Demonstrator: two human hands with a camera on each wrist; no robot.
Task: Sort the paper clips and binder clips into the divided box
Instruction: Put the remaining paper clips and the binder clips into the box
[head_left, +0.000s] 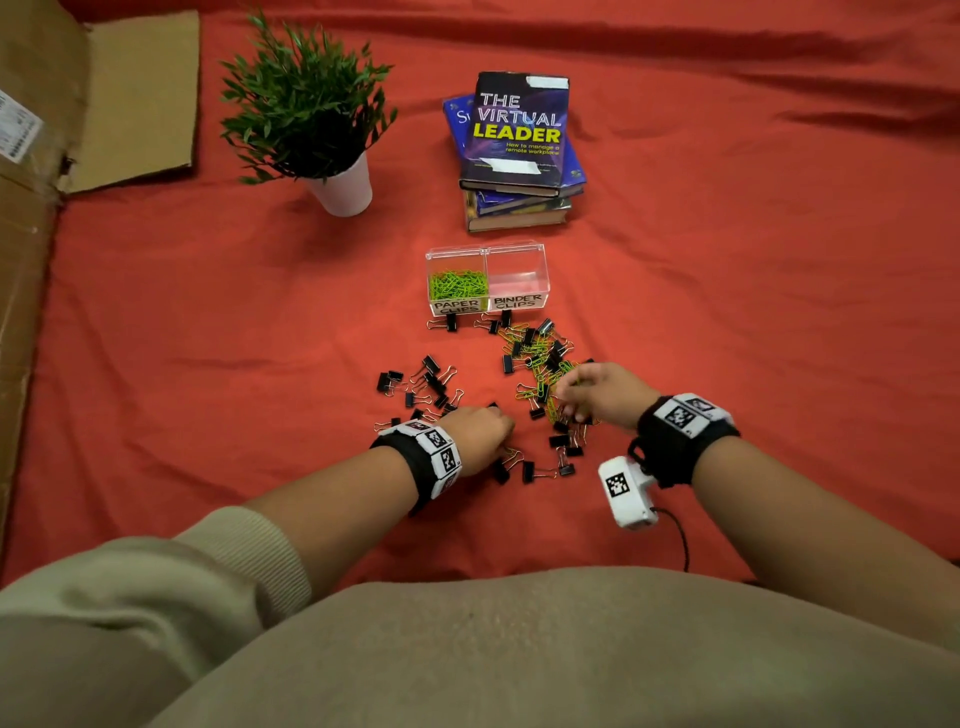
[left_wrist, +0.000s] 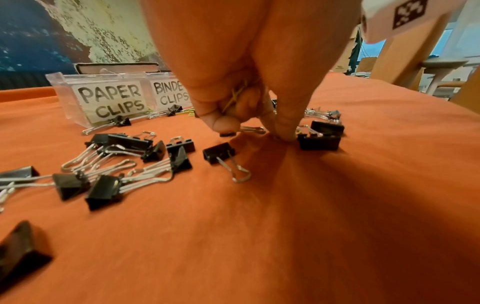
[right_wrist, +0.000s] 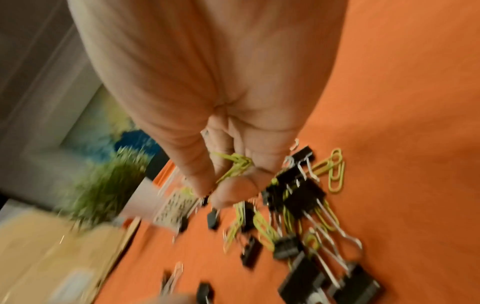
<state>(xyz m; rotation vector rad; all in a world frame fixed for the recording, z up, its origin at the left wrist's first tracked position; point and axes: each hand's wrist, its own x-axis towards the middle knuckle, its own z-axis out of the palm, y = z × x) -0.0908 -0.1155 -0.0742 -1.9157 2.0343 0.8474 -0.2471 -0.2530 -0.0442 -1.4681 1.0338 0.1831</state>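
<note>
A clear divided box (head_left: 540, 260) stands on the red cloth. Its left cell, labelled PAPER CLIPS, holds green paper clips (head_left: 457, 283); the BINDER CLIPS cell looks empty. Black binder clips (head_left: 434, 382) and loose green paper clips (head_left: 537, 358) lie scattered in front of the box. My left hand (head_left: 501, 434) is low at the pile's near edge. In the left wrist view its curled fingers (left_wrist: 283, 131) keep a few paper clips (left_wrist: 235, 96) in the palm, one fingertip touching the cloth. My right hand (head_left: 569, 395) hovers over the mixed pile and pinches green paper clips (right_wrist: 236, 164).
A potted plant (head_left: 311, 114) and a stack of books (head_left: 519, 150) stand behind the box. Flattened cardboard (head_left: 31, 208) lines the left edge. Bare red cloth (head_left: 779, 312) stretches to the right, and more lies left of the pile.
</note>
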